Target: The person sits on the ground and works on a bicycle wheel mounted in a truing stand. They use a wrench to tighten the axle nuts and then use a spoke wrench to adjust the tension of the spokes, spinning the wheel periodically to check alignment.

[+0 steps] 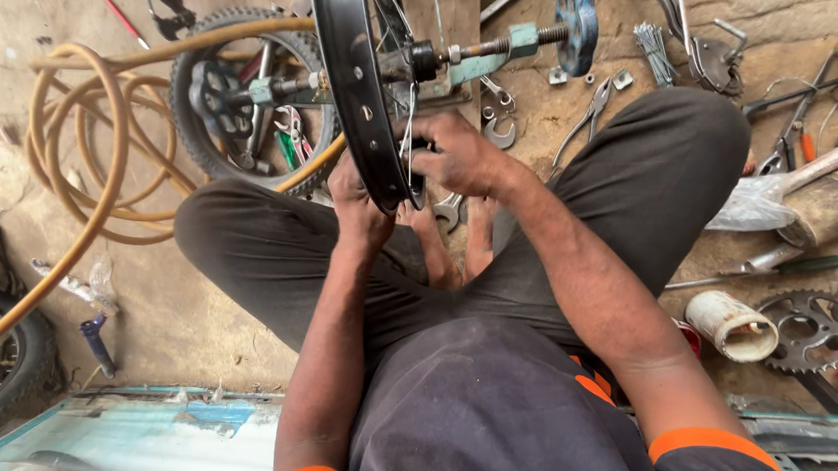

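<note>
On dirt floor (pixel 195 319): scattered tools (pixel 587 120).

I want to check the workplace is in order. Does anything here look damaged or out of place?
Nothing looks damaged. Both hands, left hand and right hand, grip the black rim. Wrenches and pliers lie scattered on the dirt floor.

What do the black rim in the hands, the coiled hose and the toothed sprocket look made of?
Black rim: likely painted metal, glossy with punched spoke holes. Coiled hose: probably rubber or plastic, tan, bending in loose loops. Toothed sprocket: bare steel by its look, dull grey.
</note>
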